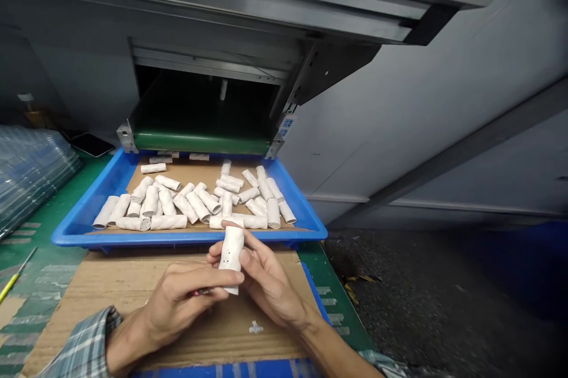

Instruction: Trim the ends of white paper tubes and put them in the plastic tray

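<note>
My right hand [266, 277] grips a white, slightly bent tube [231, 259] upright, with several small holes in its face. My left hand [177, 307] lies just in front, its fingertips against the lower part of the tube. A small pink object [200, 292] shows between its fingers, mostly hidden. Beyond my hands, several similar white tubes [186, 205] lie jumbled on brown card in a blue plastic tray [186, 238]. The tray's front rim is just past my right fingertips. Both hands are above a brown cardboard sheet [133, 289].
A green conveyor belt [199, 142] comes out of a grey metal machine housing [89, 70] behind the tray. A stack of clear plastic trays [31, 171], a phone [91, 144] and a yellow-handled tool [15, 277] lie on the green bench. Dark floor [421, 271] lies to the right.
</note>
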